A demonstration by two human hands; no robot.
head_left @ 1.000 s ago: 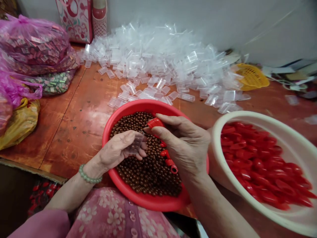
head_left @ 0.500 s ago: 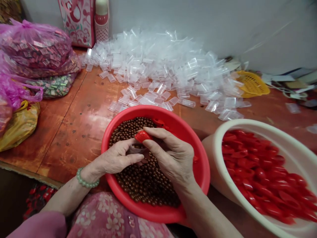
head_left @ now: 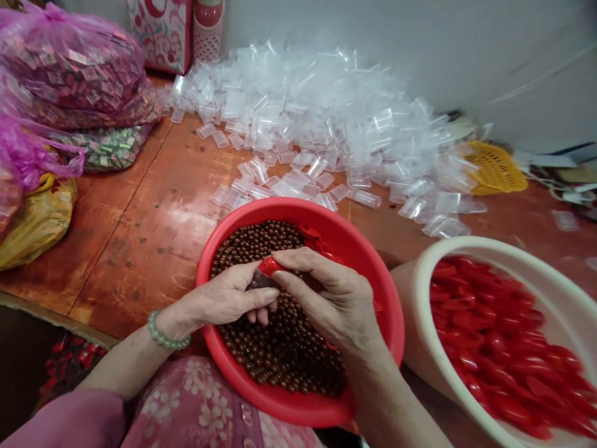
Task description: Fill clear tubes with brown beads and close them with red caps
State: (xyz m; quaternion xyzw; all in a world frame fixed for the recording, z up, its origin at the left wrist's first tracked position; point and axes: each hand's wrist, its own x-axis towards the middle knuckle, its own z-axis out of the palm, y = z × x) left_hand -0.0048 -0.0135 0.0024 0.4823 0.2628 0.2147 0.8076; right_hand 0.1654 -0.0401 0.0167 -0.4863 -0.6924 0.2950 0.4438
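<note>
My left hand (head_left: 236, 294) grips a small clear plastic container (head_left: 262, 279) that looks dark inside; its fingers partly cover it. Between thumb and forefinger, my right hand (head_left: 329, 292) pinches a glossy red plastic cap (head_left: 269, 266), which sits against the container's top. Whether it is fully seated I cannot tell. Both hands are above a red basin (head_left: 373, 261). Many shiny brown balls (head_left: 261, 348) lie in the basin, with a few red plastic pieces (head_left: 310, 235) along its far right side.
A cream tub (head_left: 422, 298) of red plastic pieces (head_left: 494, 342) stands at the right. Behind the basin spreads a heap of clear plastic containers (head_left: 326, 118). Pink plastic bags (head_left: 88, 74), a yellow bag (head_left: 41, 218) and a yellow basket (head_left: 499, 168) rest on the wooden table (head_left: 125, 249).
The red cap has come down onto the container's mouth, which was uncovered before. My right hand has lowered slightly with it. The whole view has shifted a little.
</note>
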